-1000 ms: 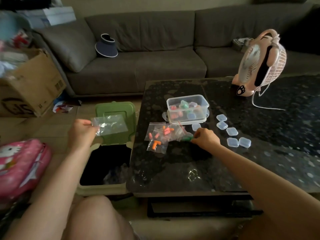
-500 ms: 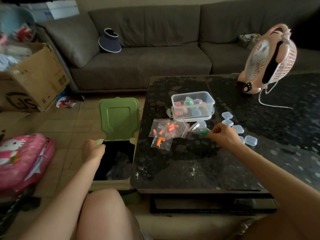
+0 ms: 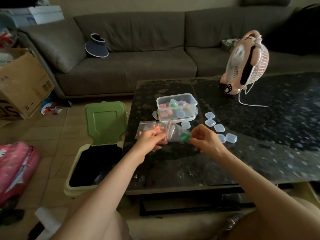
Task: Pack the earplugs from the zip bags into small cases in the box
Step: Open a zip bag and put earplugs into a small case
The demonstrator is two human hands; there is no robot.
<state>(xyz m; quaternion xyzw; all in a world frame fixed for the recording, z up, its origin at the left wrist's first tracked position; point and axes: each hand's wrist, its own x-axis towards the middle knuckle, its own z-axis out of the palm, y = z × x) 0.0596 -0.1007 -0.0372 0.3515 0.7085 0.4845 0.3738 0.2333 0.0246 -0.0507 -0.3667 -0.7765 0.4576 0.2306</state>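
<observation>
A person's left hand [image 3: 152,138] and right hand [image 3: 205,139] hold a clear zip bag [image 3: 174,134] of green earplugs [image 3: 185,136] between them above the dark tabletop [image 3: 259,135], the fingers of each hand pinched on an end of the bag. Just in front of the clear plastic box [image 3: 176,107], which holds filled cases, another bag of orange earplugs [image 3: 158,127] lies flat. Empty small cases [image 3: 219,127] sit in a loose row right of the box. An open green bin [image 3: 97,153] stands left of it, off the tabletop.
</observation>
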